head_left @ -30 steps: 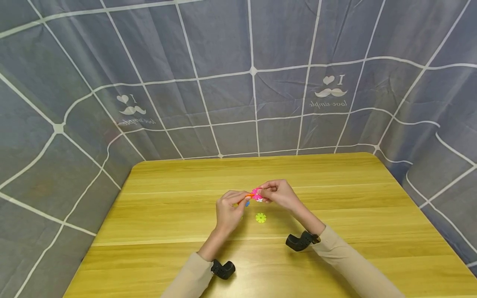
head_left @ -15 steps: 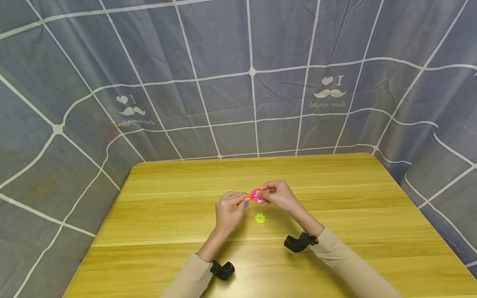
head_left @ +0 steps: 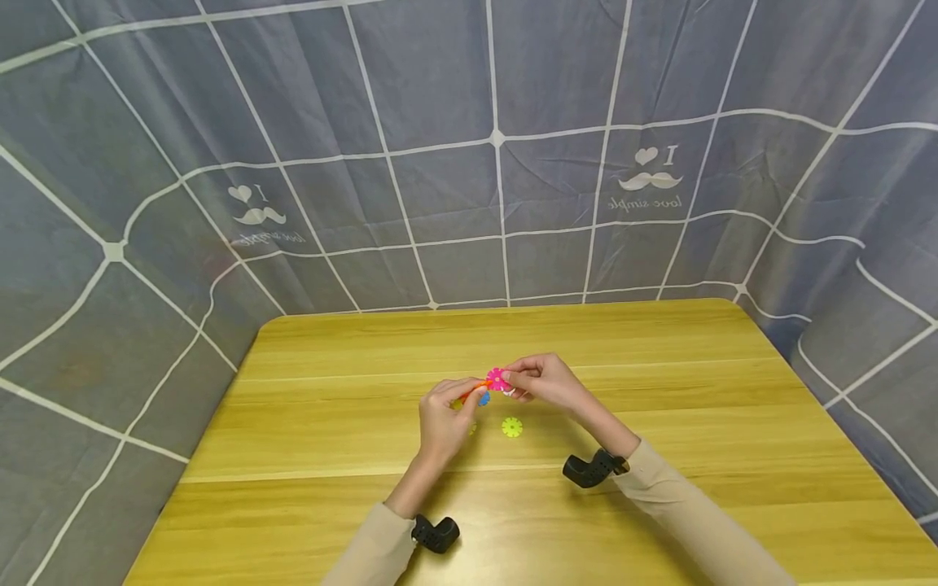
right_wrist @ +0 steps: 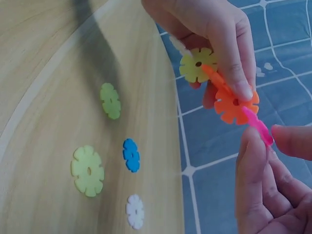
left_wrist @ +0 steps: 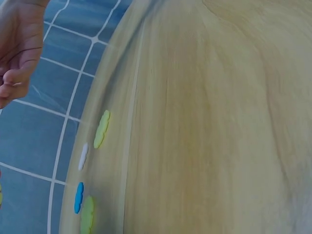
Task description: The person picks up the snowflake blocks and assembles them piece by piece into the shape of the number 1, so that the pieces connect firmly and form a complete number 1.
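One orange disc (right_wrist: 227,106) is pinched in the closed fingertips of the left hand (head_left: 444,417). At its edge, a pink disc (right_wrist: 258,126) is pinched likewise by the right hand (head_left: 548,382). Beside the orange disc, an orange piece (right_wrist: 216,78) and a yellow disc (right_wrist: 190,67) are seen. Below, two yellow-green discs (right_wrist: 81,169), a blue disc (right_wrist: 130,147) and a white disc (right_wrist: 135,220) are spread on the counter (head_left: 330,439).

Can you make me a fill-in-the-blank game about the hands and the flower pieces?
The right hand pinches a ____ flower piece.
Next to it, the left hand grips an ____ piece.
The blue piece lies on the ____.
In the right wrist view, ____ yellow-green pieces lie there too.

Missing words: pink; orange; table; two.
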A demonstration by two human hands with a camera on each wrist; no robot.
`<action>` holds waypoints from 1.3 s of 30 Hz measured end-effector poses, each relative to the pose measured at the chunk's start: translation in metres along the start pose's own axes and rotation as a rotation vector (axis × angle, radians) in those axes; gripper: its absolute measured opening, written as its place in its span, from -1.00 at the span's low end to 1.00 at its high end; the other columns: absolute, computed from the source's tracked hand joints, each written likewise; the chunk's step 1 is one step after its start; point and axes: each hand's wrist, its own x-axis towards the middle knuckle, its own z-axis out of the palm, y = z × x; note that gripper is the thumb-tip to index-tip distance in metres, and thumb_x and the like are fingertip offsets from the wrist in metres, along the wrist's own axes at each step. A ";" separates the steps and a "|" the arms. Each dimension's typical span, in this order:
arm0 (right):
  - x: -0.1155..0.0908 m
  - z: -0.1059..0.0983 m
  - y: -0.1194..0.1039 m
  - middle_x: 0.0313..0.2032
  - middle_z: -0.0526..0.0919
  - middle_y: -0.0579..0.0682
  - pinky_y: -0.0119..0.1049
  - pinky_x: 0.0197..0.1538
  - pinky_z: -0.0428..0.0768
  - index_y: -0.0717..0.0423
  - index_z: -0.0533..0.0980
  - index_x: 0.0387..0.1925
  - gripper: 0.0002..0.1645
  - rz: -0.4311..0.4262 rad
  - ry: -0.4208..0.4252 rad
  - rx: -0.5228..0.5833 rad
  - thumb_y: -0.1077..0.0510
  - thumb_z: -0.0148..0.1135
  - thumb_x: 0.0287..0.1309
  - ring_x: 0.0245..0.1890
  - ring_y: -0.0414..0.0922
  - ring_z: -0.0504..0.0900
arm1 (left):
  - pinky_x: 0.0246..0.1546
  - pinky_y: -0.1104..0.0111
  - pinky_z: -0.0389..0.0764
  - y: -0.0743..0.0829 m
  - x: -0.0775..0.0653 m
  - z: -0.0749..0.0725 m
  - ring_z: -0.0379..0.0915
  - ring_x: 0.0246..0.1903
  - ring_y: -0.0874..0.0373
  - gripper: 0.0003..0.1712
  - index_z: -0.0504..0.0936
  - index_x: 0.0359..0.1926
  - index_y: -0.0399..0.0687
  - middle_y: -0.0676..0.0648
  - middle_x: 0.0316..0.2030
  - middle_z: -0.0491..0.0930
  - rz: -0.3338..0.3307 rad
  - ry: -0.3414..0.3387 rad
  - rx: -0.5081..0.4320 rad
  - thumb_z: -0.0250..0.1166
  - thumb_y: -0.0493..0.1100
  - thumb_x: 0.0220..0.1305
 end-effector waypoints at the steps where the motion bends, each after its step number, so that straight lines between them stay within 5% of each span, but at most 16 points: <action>1: 0.000 0.000 0.001 -0.43 0.72 0.10 -0.16 -0.26 0.69 0.45 0.56 -0.11 -0.66 0.003 -0.003 -0.006 0.19 0.19 0.26 -0.48 -0.19 0.67 | -0.32 0.34 0.65 0.000 0.000 0.000 0.66 -0.36 0.06 -0.91 0.77 -0.36 -0.21 -0.13 -0.34 0.75 0.002 0.000 0.003 0.44 -0.27 0.08; 14: -0.003 -0.002 0.001 -0.40 0.71 0.19 -0.06 -0.20 0.69 0.37 0.62 -0.26 -0.73 0.042 0.001 -0.005 0.17 0.18 0.26 -0.47 -0.15 0.67 | -0.35 0.36 0.66 0.000 0.001 -0.003 0.68 -0.37 0.04 -0.89 0.77 -0.34 -0.21 -0.14 -0.34 0.75 0.018 -0.030 -0.025 0.43 -0.26 0.09; 19: -0.003 -0.002 0.000 -0.51 0.68 -0.05 -0.16 -0.25 0.69 0.39 0.60 -0.26 -0.71 0.037 0.007 -0.002 0.16 0.18 0.25 -0.49 -0.19 0.64 | -0.38 0.38 0.66 0.001 0.003 -0.004 0.69 -0.36 0.05 -0.87 0.77 -0.32 -0.21 -0.14 -0.33 0.75 -0.032 -0.067 -0.049 0.45 -0.26 0.06; 27: -0.003 -0.002 -0.001 -0.54 0.64 -0.11 -0.30 -0.31 0.68 0.45 0.59 -0.20 -0.68 0.037 0.010 0.039 0.18 0.18 0.26 -0.52 -0.27 0.59 | -0.34 0.34 0.67 0.003 0.007 -0.003 0.65 -0.38 0.08 -0.65 0.74 -0.18 -0.22 -0.18 -0.23 0.74 -0.082 -0.133 -0.024 0.51 -0.18 -0.03; 39: 0.000 0.005 0.004 -0.51 0.67 0.04 -0.28 -0.32 0.68 0.43 0.60 -0.28 -0.72 0.050 0.016 0.036 0.20 0.18 0.24 -0.55 -0.25 0.57 | -0.34 0.47 0.63 0.004 0.010 -0.003 0.68 -0.31 0.09 -0.56 0.71 -0.08 -0.22 -0.18 -0.25 0.74 -0.183 -0.218 -0.011 0.50 -0.12 0.00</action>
